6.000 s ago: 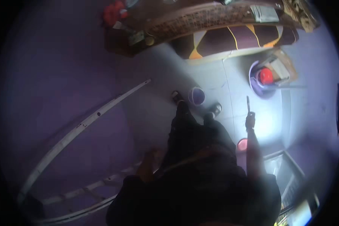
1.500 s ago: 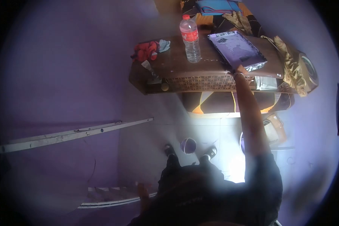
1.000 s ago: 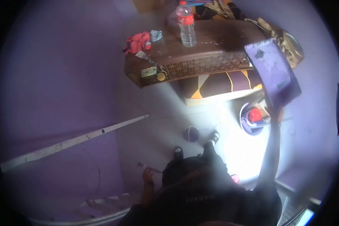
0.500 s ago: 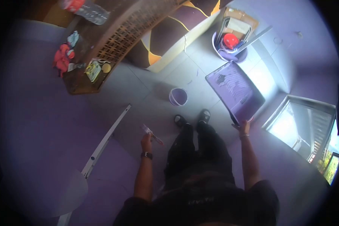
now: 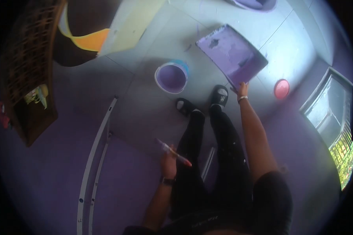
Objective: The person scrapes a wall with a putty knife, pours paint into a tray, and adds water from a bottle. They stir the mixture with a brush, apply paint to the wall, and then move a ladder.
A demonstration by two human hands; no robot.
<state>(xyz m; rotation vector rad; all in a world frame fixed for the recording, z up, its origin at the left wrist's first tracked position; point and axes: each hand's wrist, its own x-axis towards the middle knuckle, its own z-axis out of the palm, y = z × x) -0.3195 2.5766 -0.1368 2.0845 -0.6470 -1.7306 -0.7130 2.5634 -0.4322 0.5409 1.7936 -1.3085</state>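
Note:
My right hand (image 5: 243,90) is closed on the near corner of a dark-rimmed paint tray (image 5: 239,55) coated in purple paint. The tray is held out in front of me, low over the floor. In my left hand (image 5: 168,163), beside my left thigh, is a slim paintbrush (image 5: 177,154) with a reddish handle end, blurred by motion. A white bucket (image 5: 171,78) with purple inside stands on the floor ahead of my feet, left of the tray.
A metal ladder (image 5: 96,156) rises at the left. Brown latticed furniture (image 5: 27,51) stands at upper left. A red lid (image 5: 281,89) lies on the floor at right, near a window (image 5: 327,105). Part of a purple tub (image 5: 259,4) shows at the top.
My view has tilted down and shifted toward the floor. The tray is lower and farther out in my right hand. My left hand has come closer to my thigh with the paintbrush.

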